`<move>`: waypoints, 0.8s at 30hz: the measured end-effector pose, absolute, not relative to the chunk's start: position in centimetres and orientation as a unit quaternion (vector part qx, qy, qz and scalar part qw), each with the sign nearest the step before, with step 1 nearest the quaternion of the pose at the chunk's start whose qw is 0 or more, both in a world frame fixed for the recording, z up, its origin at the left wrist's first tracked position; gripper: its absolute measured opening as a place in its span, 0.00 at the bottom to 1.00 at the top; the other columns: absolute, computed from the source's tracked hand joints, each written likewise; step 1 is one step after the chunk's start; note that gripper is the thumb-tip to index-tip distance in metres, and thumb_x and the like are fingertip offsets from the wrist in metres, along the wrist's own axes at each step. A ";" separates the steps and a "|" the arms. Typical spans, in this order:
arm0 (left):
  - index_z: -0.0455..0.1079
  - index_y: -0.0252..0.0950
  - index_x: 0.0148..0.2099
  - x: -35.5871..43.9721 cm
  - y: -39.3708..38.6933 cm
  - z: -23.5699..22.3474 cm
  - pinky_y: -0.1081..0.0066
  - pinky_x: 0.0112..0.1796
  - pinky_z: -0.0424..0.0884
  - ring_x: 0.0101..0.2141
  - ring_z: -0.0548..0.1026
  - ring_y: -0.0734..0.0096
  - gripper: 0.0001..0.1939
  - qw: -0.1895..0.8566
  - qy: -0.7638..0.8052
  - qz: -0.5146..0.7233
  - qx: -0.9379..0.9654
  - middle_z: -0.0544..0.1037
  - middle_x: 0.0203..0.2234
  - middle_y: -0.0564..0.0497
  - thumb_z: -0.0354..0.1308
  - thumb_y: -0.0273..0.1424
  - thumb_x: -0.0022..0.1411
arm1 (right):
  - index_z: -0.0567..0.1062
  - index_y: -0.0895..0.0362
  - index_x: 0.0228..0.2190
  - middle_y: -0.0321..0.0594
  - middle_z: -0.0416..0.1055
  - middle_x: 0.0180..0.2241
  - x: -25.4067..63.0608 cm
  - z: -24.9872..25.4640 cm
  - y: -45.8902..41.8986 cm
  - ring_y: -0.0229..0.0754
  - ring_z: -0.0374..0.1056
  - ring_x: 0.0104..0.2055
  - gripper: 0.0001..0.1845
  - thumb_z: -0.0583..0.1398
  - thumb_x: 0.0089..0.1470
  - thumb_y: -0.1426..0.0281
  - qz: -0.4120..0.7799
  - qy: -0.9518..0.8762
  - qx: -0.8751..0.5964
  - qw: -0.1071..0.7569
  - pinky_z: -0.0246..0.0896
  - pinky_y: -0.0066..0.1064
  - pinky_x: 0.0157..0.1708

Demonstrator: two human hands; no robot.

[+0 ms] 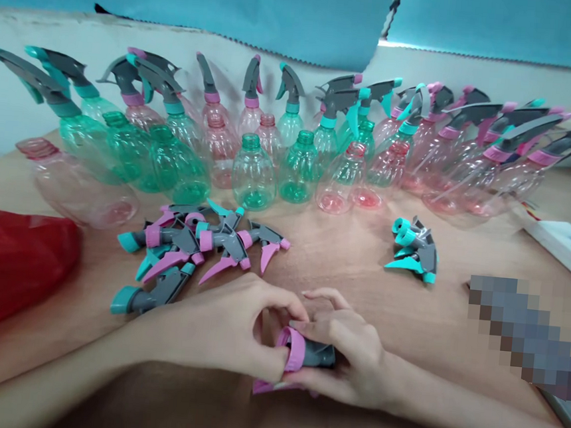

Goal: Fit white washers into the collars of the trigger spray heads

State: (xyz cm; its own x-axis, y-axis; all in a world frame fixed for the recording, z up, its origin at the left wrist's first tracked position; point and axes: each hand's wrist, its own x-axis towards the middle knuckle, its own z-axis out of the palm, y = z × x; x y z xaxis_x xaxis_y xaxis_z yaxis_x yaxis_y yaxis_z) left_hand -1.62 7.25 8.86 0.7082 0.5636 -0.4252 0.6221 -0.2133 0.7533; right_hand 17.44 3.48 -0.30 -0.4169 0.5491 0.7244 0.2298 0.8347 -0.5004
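Close to the table's near edge, both hands are on one grey and pink trigger spray head (296,350). My right hand (348,353) is wrapped round its grey body. My left hand (250,324) is curled, with thumb and fingertips at the pink collar; the collar's opening faces left. A pink trigger shows beneath the fingers. Beyond my left hand lies a pile of loose spray heads (218,241), grey with pink or turquoise parts. A few more turquoise and grey spray heads (415,249) lie to the right, beyond my right hand.
Clear, green and pink bottles stand along the wall, many with spray heads fitted; open ones, such as a green bottle (299,168), stand in front. A red plastic bag (16,264) lies at left. On the right are a white device (567,245) and a blurred-out object (529,335).
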 end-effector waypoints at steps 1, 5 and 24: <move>0.73 0.40 0.45 -1.6 7.2 8.8 0.76 0.29 0.66 0.29 0.75 0.71 0.16 0.488 0.392 -0.030 0.779 0.77 0.28 0.56 0.61 0.33 0.52 | 0.70 0.59 0.38 0.34 0.73 0.23 17.5 -0.4 3.5 0.35 0.69 0.21 0.14 0.60 0.57 0.60 0.155 -0.825 -0.244 0.485 0.67 0.41 0.47; 0.72 0.41 0.48 -1.5 6.6 8.1 0.75 0.28 0.65 0.29 0.74 0.70 0.16 0.478 0.423 -0.004 0.770 0.77 0.28 0.55 0.58 0.39 0.58 | 0.69 0.59 0.36 0.35 0.73 0.23 17.5 -0.4 3.4 0.34 0.67 0.21 0.11 0.60 0.57 0.64 0.139 -0.822 -0.261 0.486 0.66 0.42 0.48; 0.63 0.42 0.40 -1.7 3.8 6.5 0.74 0.27 0.62 0.25 0.72 0.74 0.11 0.370 0.514 0.111 0.766 0.74 0.25 0.58 0.53 0.26 0.52 | 0.71 0.62 0.39 0.28 0.64 0.15 17.4 0.1 3.1 0.34 0.58 0.17 0.12 0.58 0.59 0.65 0.044 -0.849 -0.268 0.454 0.58 0.46 0.52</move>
